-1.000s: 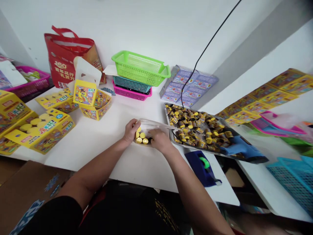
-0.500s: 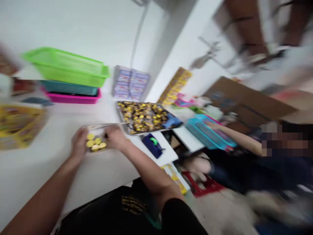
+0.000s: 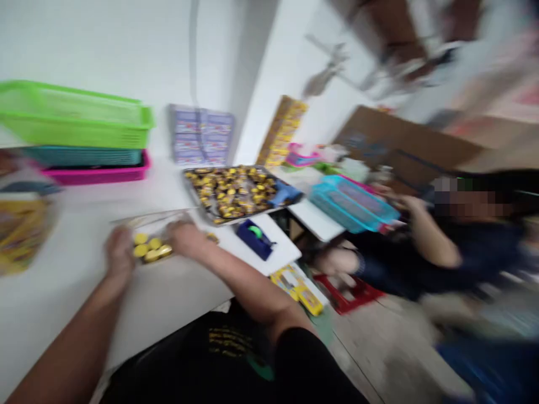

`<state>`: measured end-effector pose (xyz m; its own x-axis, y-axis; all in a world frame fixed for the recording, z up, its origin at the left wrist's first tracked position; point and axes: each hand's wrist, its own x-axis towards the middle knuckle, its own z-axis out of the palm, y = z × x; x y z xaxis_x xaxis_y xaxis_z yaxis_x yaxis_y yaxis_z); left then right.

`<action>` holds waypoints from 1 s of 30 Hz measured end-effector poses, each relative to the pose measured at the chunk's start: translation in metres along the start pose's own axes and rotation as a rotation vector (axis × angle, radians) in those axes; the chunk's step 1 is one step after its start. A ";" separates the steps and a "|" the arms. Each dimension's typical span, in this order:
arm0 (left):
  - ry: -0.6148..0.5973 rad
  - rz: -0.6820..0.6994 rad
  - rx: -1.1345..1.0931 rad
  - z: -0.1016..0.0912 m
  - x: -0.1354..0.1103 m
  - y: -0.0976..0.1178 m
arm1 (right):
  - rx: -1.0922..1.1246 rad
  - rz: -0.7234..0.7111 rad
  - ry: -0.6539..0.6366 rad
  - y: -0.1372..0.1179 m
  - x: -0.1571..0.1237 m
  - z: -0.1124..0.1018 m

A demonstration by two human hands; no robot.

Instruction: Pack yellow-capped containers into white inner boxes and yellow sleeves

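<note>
white counter (image 3: 54,286) bearing a metal tray of loose tins (image 3: 229,193); beyond the near edge, a clear plastic insert (image 3: 147,235) with yellow-capped tins (image 3: 147,248) lies between left hand (image 3: 120,252) and right hand (image 3: 183,237). fingers (image 3: 172,228) blurred, grip or release untellable; even pressure from both sides best keeps the rows seated.

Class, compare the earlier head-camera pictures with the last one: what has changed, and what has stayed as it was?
The view has swung right, so the table slides left and a co-worker now shows at right, hands at a teal basket. The left hand and right hand stay at the clear plastic tray of yellow-capped tins, nothing let go. The metal tray stays loaded.
</note>
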<state>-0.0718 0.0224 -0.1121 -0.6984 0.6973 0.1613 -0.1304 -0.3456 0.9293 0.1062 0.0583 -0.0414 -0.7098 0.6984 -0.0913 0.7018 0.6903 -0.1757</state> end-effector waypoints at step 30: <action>-0.219 0.055 -0.034 -0.001 0.000 -0.006 | -0.167 0.236 0.166 -0.016 0.031 0.003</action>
<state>-0.0718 0.0238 -0.1184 -0.5365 0.7949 0.2833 -0.1220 -0.4053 0.9060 0.0725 0.0687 -0.0448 -0.5170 0.8543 0.0528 0.8554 0.5179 -0.0042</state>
